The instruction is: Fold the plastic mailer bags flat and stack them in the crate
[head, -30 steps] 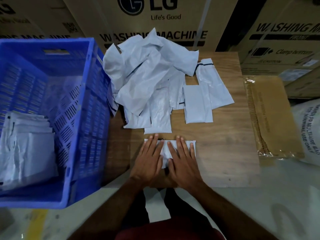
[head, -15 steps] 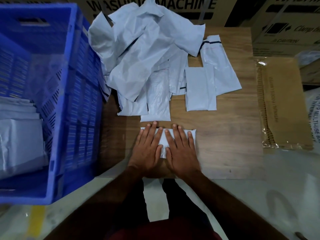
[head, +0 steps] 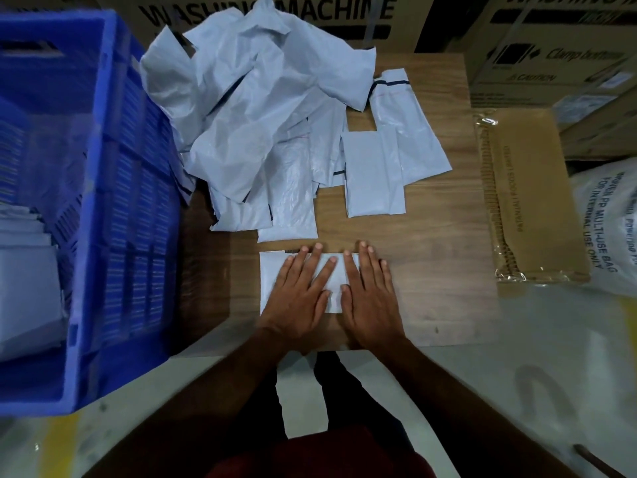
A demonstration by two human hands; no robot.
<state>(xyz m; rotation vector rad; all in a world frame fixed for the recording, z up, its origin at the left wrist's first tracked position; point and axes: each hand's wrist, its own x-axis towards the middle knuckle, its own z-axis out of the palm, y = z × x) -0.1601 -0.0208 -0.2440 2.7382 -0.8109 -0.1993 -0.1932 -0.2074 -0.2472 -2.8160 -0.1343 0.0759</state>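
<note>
A folded white mailer bag lies on the wooden board near its front edge. My left hand and my right hand both press flat on it with straight fingers, side by side. Beyond them a loose pile of crumpled white mailer bags covers the back left of the board. A flat bag and another behind it lie to the pile's right. The blue crate stands at the left with folded bags stacked inside.
Cardboard appliance boxes stand behind the board. A flat brown carton in plastic wrap lies to the right, with a white woven sack beyond it. The floor in front is pale grey.
Both hands stay pressed on the folded bag. The bag's left end now shows beyond my left hand. The view has tilted down slightly.
</note>
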